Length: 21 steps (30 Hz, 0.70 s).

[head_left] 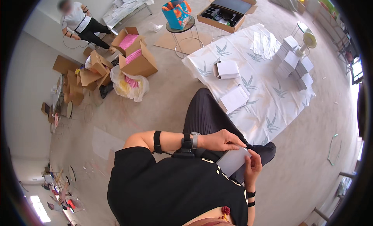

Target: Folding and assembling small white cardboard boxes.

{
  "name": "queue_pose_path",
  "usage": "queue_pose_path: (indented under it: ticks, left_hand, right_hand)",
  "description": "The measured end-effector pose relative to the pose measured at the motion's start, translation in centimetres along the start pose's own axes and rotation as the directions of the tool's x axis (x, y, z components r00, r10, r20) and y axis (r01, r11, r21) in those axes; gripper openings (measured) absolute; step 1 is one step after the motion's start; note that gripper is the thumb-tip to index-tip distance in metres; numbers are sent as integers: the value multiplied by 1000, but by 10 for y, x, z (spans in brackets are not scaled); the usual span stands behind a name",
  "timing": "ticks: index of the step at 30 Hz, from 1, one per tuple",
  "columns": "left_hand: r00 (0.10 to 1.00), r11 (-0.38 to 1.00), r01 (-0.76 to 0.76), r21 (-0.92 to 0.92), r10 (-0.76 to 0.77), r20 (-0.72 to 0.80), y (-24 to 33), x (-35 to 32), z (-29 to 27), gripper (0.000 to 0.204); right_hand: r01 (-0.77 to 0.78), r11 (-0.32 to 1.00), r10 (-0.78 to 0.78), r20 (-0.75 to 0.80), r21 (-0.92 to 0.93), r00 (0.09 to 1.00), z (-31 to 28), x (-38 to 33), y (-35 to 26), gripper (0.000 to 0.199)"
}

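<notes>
White carton [232, 160], 1 end gripped between left hand [222, 141] and right hand [253, 167], near leaf-patterned tablecloth [261, 109].

Near you, pale lettering [208, 160] runs slantwise across the front of your black T-shirt [163, 183], toward your right — foreshortened and broken up, so you cannot read it out — and nothing else is legible.
</notes>
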State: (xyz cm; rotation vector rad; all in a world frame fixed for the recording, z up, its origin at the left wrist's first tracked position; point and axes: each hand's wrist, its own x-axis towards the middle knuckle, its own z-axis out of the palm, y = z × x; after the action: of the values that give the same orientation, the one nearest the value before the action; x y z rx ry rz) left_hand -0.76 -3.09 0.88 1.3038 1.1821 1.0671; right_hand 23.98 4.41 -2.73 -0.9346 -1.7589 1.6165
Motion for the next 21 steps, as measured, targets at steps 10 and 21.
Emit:
queue_pose_path:
  ticks: [10, 21]
  left_hand:
    - [999, 998, 43, -46, -43, -5, -9, -1, 4, 27]
    - [997, 997, 73, -32, -74, -29, -10, 1, 0, 29]
  right_hand:
    - [-49, 997, 47, 31, 57, 998, 0, 1, -7, 23]
    - [-100, 995, 98, 99, 16, 990, -4, 8, -15, 27]
